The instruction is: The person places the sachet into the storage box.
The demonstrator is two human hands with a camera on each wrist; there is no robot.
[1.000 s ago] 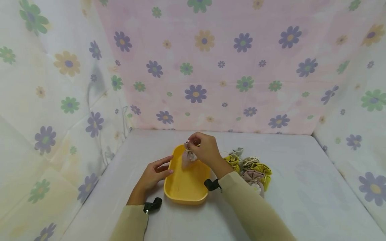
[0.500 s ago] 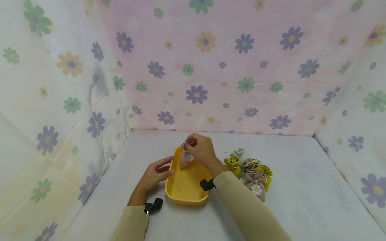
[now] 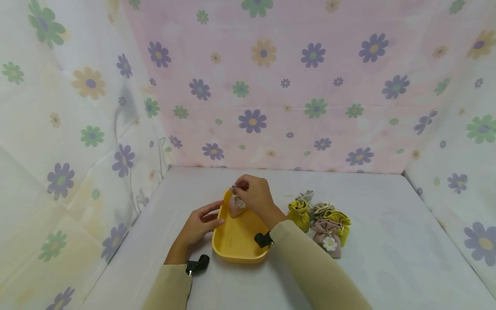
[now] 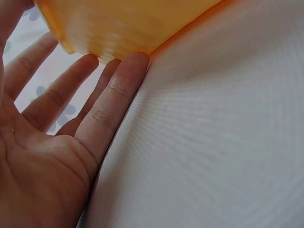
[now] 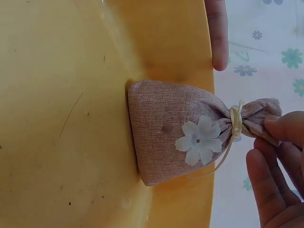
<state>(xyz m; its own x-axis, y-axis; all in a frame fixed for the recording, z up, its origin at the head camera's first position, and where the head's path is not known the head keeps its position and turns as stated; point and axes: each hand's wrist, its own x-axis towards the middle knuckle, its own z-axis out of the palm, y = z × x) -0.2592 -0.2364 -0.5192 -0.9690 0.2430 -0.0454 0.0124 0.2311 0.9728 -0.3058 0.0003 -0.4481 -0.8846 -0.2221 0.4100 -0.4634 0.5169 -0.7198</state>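
Observation:
A small pinkish-brown drawstring pouch (image 5: pixel 166 128) with a white fabric flower stands in the far left part of a yellow plastic tray (image 3: pixel 240 241). My right hand (image 3: pixel 255 196) pinches the gathered neck of this pouch between thumb and fingers, above a cream cord. In the right wrist view the pouch's base meets the tray's floor near the side wall. My left hand (image 3: pixel 197 226) rests against the tray's left side with fingers spread and fairly straight. Its fingertips (image 4: pixel 135 64) touch the tray's outer wall in the left wrist view.
Right of the tray sits a cluster of similar pouches: a mustard pouch (image 3: pixel 298 215), a pink-brown pouch with a flower (image 3: pixel 327 241), another mustard pouch (image 3: pixel 342 228) and greyish ones behind. A white cloth (image 3: pixel 387 241) covers the table. Flower-printed curtains (image 3: pixel 271 86) enclose it.
My right hand has moved slightly left and lower with the pouch, bringing it toward the tray's far left corner. The left hand holds its place at the tray's side.

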